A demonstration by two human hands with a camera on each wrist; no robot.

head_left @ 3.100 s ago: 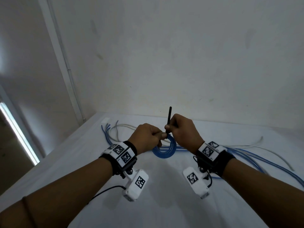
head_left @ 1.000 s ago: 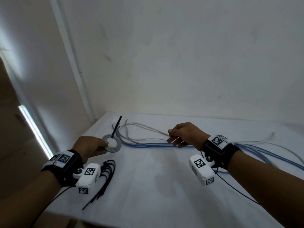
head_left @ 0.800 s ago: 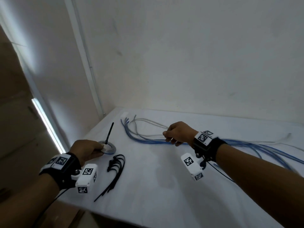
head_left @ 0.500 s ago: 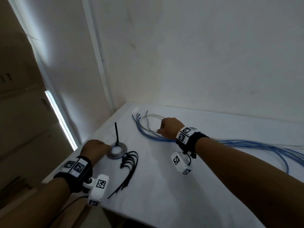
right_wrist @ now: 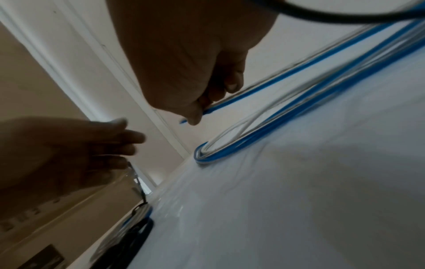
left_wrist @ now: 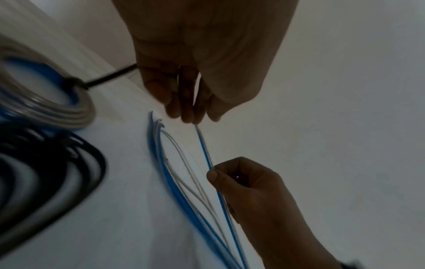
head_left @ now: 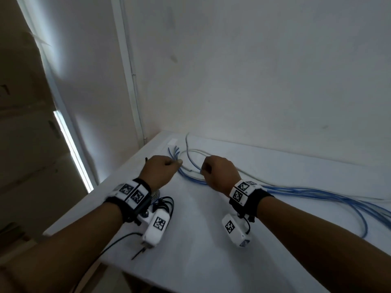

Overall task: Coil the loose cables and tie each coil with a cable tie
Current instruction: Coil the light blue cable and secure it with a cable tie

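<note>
My right hand [head_left: 202, 171] pinches one loose blue cable [left_wrist: 205, 151] just behind its free end and holds it above the table; the pinch [right_wrist: 202, 111] also shows in the right wrist view. My left hand [left_wrist: 192, 120] hovers with straight, bunched fingers right at that free end; whether they touch it I cannot tell. Other loose blue and white cables [head_left: 317, 193] trail to the right. A tied grey and blue coil [left_wrist: 46, 109] with its black tie [left_wrist: 76, 83] lies beside the left wrist, mostly hidden in the head view.
A bundle of black cable ties [head_left: 167, 205] lies by the coil near the white table's [head_left: 211, 261] left edge. The wall stands close behind the cable ends [head_left: 174, 150]. Brown boxes [head_left: 21, 144] stand beyond the left edge.
My left hand has let go of the tied coil, left it by the black ties, and moved right to the cable ends. My right hand has taken up one blue cable's end.
</note>
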